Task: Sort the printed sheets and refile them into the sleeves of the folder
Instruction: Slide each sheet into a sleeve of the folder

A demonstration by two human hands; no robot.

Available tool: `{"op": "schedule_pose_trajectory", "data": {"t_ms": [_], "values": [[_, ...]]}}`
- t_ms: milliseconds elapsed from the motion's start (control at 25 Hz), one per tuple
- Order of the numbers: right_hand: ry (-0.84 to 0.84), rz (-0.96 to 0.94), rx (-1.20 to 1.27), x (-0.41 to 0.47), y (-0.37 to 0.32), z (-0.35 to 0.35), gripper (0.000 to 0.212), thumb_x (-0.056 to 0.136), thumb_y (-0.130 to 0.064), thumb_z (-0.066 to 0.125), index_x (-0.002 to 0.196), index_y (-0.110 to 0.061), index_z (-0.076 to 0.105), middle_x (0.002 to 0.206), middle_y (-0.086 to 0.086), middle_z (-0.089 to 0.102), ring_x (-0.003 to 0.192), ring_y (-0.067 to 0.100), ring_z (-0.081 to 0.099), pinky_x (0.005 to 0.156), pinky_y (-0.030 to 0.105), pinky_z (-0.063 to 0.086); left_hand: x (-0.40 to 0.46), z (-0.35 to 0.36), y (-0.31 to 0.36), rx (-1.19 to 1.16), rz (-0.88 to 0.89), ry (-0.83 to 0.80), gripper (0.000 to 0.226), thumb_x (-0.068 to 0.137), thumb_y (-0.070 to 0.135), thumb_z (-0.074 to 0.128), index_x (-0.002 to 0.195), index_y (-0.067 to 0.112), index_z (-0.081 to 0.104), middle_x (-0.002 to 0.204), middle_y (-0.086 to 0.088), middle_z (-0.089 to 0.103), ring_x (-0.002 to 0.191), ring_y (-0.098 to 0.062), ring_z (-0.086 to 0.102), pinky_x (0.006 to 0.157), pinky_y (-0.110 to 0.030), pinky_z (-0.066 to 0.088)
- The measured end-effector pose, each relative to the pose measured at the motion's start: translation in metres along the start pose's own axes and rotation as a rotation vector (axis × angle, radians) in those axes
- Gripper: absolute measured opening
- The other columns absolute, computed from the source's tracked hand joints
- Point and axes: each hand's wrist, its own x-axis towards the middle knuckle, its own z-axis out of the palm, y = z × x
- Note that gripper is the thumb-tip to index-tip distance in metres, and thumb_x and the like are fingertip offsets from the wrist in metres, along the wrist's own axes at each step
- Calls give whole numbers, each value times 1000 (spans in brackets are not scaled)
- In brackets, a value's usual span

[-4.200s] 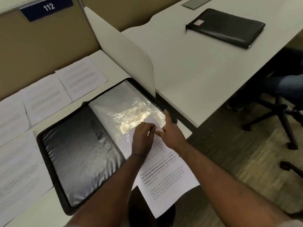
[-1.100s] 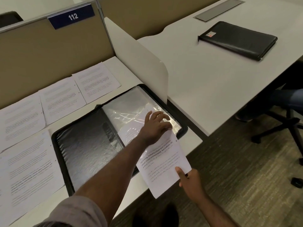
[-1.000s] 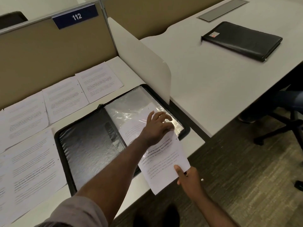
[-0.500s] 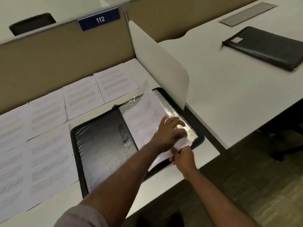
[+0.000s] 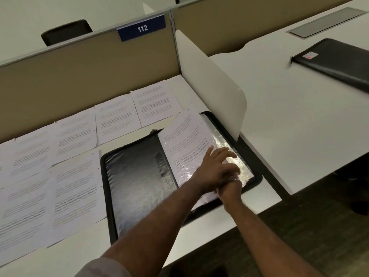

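A black zip folder [image 5: 135, 176] lies open on the desk, its clear plastic sleeve [image 5: 226, 145] on the right half. A printed sheet [image 5: 183, 138] sits almost fully inside that sleeve, top edge raised slightly at the far end. My left hand [image 5: 214, 166] rests flat on the sleeve over the sheet, fingers spread and straight. My right hand [image 5: 229, 189] is just below it at the sleeve's near end, fingers curled on the sheet's lower edge and partly hidden by the left hand.
Several loose printed sheets [image 5: 117, 120] lie in rows on the desk left of and behind the folder. A white divider panel [image 5: 209, 82] stands right beside the folder. A second closed black folder [image 5: 335, 60] lies on the neighbouring desk. The desk's front edge is close.
The sheet has slid further into the sleeve; only its lower edge remains at the opening. My right hand moved up under my left hand. The camera view shifted left.
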Motion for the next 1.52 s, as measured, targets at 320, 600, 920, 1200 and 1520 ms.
{"op": "schedule_pose_trajectory", "data": {"t_ms": [320,600,920,1200,1520], "values": [[145,-297,-336,-22,-5,6,39,98,-41,47,101,-8,68,94,6,72,83,16,68,62,18,51,-61,-15,-15,-382,-615,361,55,93,61,43,136,27,46,141,5,47,127,-10,43,106,-42,40],[-188,-830,-408,-62,-13,55,50,102,-41,33,142,-14,46,140,-1,52,130,14,48,103,29,46,-104,-63,7,-943,-841,489,57,94,60,41,136,22,44,129,4,58,114,-8,59,93,-22,50],[-536,-1128,-731,-121,-1,118,44,97,-46,42,136,-27,49,137,-8,55,127,15,52,102,28,37,-225,-84,-2,-1165,-1069,842,62,83,70,53,136,42,42,143,8,48,130,-19,48,109,-49,39],[-818,-1119,-774,-157,-7,178,62,92,-55,41,147,-27,36,148,-10,42,135,11,43,107,27,32,-339,-104,-19,-905,-1210,964,77,78,69,57,144,41,28,151,8,39,130,-17,48,108,-41,40],[-815,-1017,-727,-180,-23,319,67,91,-65,20,150,-37,5,154,-21,9,143,0,13,113,19,13,-450,-162,-91,-489,-1233,967,68,84,52,61,145,34,39,147,16,40,134,-6,39,111,-33,34]]}}
